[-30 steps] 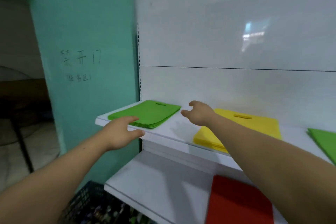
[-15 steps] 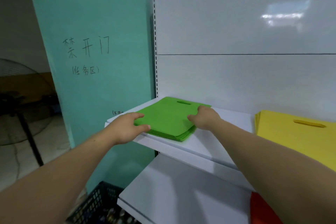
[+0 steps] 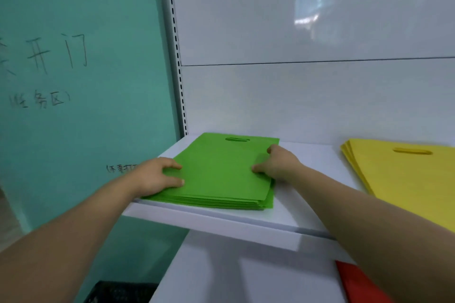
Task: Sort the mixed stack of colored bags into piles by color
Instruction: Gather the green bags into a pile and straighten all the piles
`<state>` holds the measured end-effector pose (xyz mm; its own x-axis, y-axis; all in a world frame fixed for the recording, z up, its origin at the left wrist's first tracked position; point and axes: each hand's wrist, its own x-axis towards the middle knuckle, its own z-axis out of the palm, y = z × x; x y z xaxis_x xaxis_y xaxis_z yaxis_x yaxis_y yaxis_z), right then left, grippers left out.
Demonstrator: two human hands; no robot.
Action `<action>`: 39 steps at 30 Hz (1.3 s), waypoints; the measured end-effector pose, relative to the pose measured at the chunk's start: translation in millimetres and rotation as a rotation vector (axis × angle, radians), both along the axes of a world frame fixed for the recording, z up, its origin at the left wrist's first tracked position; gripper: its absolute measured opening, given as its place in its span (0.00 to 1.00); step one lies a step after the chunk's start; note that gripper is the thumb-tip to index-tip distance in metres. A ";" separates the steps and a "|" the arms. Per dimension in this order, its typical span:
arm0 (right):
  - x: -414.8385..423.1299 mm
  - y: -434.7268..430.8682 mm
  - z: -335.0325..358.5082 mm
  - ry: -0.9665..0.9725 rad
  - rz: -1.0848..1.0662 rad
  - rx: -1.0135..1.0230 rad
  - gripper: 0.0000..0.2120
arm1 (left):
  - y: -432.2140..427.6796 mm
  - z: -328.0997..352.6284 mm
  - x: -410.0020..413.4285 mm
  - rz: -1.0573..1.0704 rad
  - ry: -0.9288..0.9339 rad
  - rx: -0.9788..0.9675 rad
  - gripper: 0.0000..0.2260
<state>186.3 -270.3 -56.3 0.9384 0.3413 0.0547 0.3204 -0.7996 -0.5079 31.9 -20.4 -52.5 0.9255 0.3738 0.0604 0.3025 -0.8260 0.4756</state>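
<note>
A stack of green bags (image 3: pixel 221 172) with a cut-out handle lies at the left end of the upper white shelf (image 3: pixel 221 222). My left hand (image 3: pixel 157 177) rests on the stack's left edge, thumb and forefinger lying on the top bag. My right hand (image 3: pixel 278 165) rests on the stack's right edge, thumb and forefinger likewise on top. Whether any fingers reach under the stack is hidden. A stack of yellow bags (image 3: pixel 406 174) lies further right on the same shelf, partly behind my right forearm. A red bag (image 3: pixel 357 283) shows on the lower shelf (image 3: pixel 246 275).
A teal door (image 3: pixel 86 81) with handwritten characters stands directly left of the shelf unit. The white back panel (image 3: pixel 295 93) rises behind the bags. A black crate (image 3: pixel 118 293) sits on the floor under the shelf's left corner.
The view has closed in on the green stack. Both hands moved from beside the stack onto its left and right edges.
</note>
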 end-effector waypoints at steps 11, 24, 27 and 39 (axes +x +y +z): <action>-19.2 2.5 -15.9 -0.277 -0.140 0.208 0.20 | 17.1 -28.1 8.8 -0.088 -0.102 0.065 0.34; -35.1 -2.8 3.9 -0.566 -0.037 0.651 0.14 | 12.4 -12.1 -2.3 -0.033 -0.156 -0.221 0.38; -45.5 -11.1 18.4 -0.552 -0.060 0.759 0.15 | 9.0 -0.2 -3.6 -0.042 -0.315 -0.344 0.24; -123.5 -88.7 36.5 -0.699 -0.369 0.714 0.16 | -73.1 17.8 -10.0 -0.398 -0.498 -0.444 0.22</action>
<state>62.8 -359.0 -19.9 0.6597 -0.2823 0.6965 0.5210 -0.4961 -0.6946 21.9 -93.5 -34.8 0.8980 0.1057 0.4272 -0.3133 -0.5282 0.7892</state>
